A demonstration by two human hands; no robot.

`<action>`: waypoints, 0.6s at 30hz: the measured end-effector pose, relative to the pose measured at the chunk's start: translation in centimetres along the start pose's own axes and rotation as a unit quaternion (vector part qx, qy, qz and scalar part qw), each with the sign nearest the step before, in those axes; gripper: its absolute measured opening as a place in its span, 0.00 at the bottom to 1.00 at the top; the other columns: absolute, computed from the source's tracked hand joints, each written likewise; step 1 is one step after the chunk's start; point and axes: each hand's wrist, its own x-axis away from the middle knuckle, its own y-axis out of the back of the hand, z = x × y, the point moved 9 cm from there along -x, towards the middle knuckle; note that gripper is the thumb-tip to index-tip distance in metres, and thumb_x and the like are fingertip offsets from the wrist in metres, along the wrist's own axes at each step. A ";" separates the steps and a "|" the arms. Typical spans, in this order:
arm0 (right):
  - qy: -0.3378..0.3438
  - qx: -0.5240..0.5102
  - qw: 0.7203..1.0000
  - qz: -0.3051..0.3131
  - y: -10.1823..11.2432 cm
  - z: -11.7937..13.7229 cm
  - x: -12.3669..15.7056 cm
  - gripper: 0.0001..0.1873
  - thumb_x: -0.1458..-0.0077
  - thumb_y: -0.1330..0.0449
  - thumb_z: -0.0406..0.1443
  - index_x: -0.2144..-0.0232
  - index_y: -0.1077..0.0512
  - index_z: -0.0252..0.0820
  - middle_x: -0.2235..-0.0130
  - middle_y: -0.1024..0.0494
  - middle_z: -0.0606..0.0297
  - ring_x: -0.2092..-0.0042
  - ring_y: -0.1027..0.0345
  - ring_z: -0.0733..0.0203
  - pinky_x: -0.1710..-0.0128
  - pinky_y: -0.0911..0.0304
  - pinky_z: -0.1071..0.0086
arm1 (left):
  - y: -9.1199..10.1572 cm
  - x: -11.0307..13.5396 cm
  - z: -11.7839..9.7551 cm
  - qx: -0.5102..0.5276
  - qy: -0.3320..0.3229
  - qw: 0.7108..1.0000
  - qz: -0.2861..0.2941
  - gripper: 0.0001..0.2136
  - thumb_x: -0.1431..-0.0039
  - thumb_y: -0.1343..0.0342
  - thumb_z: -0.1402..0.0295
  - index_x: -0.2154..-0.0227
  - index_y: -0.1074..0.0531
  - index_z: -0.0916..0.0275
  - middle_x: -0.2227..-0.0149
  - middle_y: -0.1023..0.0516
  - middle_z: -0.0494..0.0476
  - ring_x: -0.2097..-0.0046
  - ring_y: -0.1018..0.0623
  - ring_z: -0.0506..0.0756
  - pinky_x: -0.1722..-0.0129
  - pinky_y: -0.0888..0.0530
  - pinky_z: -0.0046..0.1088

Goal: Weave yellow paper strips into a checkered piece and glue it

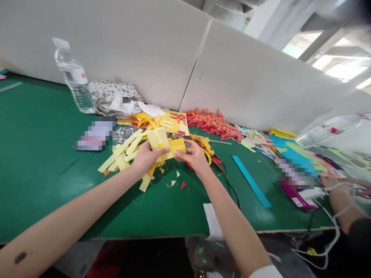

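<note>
Where the green bench (37, 162) meets the pale partition (139, 46), we see a clear water bottle (75, 83) at the left, leaning in our view, with a spotted cloth (114, 88) just beside it. Nearer to us lies a flat, blurred-out object (97, 133), and next to it a cluster of small round black-and-white pieces (124, 134). Pale yellow strips (118, 155) crowd the space by the left hand (145, 157), some lying partly behind it. Behind the right hand (195, 156) we find a yellow tool (206, 144), partly covered, and farther back a heap of red-and-orange woven paper shapes (217, 125). A blue strip (251, 181) lies apart to the right; beyond it we notice a co-worker's arm (342, 202). Small scraps, one a red triangle (183, 185), dot the bench below the hands.

Both forearms reach in from the lower corners and converge. The left hand pinches with its thumb laid across the front and its fingers behind; the right hand pinches the other end between thumb and fingers.

Between them, raised over the bench, we see the yellow woven paper piece (177, 145). Its long axis runs roughly left to right, the deeper yellow end pointing right and a broad pale flap angling upward at the left.
</note>
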 end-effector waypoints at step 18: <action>0.074 0.008 0.997 -0.008 -0.2 0.8 0.1 0.32 0.69 0.30 0.38 0.59 0.36 0.44 0.70 0.21 0.66 0.67 0.25 0.57 0.63 0.30 0.63 | 0.0 0.3 0.2 -0.030 0.033 0.999 -0.013 0.20 0.62 0.34 0.69 0.62 0.27 0.64 0.62 0.21 0.63 0.64 0.21 0.59 0.68 0.23 0.32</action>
